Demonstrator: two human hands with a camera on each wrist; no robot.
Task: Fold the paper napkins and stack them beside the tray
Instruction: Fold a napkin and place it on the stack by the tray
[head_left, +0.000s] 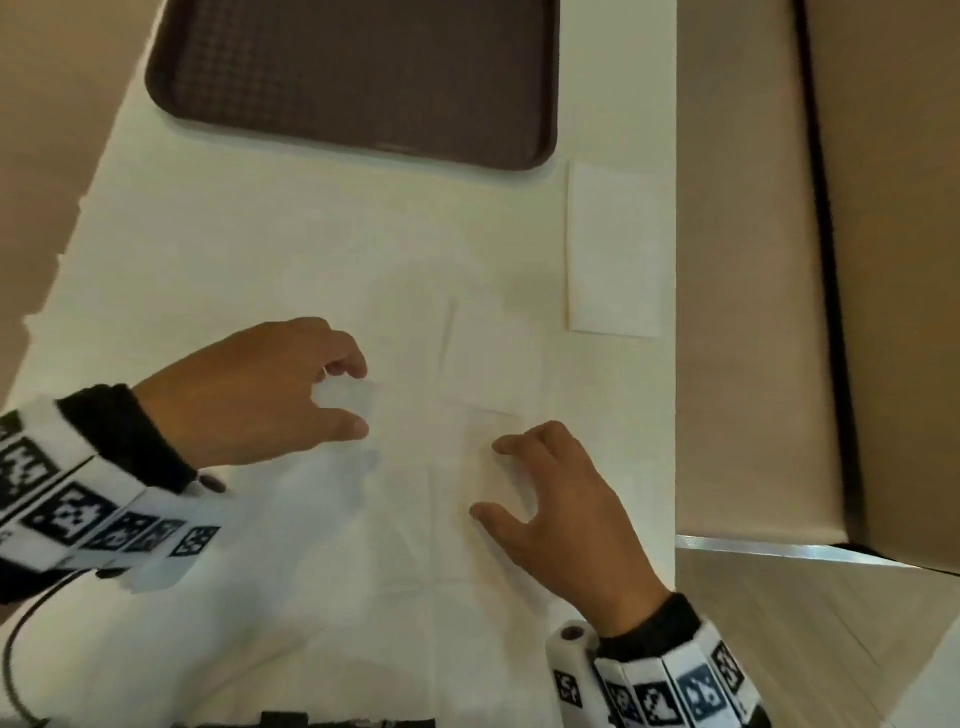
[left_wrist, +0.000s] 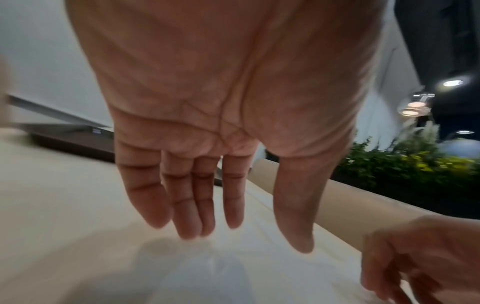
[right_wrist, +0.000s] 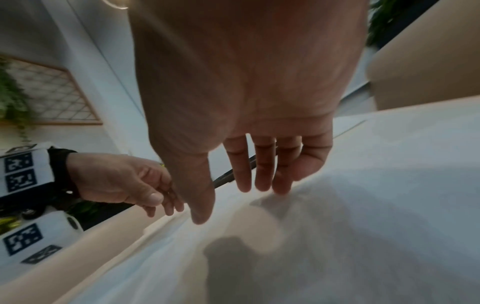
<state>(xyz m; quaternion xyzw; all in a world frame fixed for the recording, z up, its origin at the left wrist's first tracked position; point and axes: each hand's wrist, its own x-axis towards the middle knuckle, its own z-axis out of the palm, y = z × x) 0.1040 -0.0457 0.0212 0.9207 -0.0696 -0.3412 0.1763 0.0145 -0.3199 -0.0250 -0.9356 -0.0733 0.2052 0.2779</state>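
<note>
Left hand (head_left: 254, 389): fingers relaxed and nearly straight, thumb apart, hovering over the left part of the unfolded napkin (head_left: 415, 467); whether the fingertips touch the paper cannot be told. Right hand (head_left: 561, 514): fingers spread and extended, tips at or just above the napkin's right part, holding nothing. The unfolded napkin lies flat on the white table (head_left: 234, 234), on the near side of the brown tray (head_left: 358, 73). A folded napkin (head_left: 613, 249) lies just beside the tray's near right corner, at the table's right edge.
</note>
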